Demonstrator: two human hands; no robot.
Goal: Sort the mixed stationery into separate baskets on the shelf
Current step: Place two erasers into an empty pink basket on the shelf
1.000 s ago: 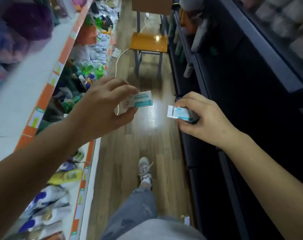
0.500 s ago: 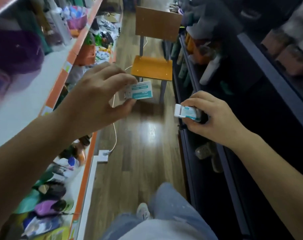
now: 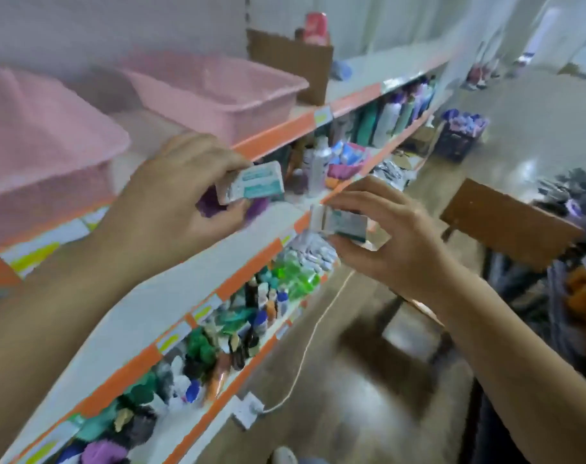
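Raised shelfward, left hand point(image 3: 171, 209) and right hand point(image 3: 395, 242) half-cover blurred erasers point(image 3: 255, 182).

Near basket point(image 3: 44, 145) left of far basket point(image 3: 251, 108), both on shelf point(image 3: 273, 137).

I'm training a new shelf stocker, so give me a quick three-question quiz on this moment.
1. True or false: the left hand holds a small teal-and-white box.
2. What colour is the basket nearest the cardboard box? A) blue B) pink C) green
3. Short answer: what does the right hand hold?

Key: 1 true; 2 B; 3 a second small box.
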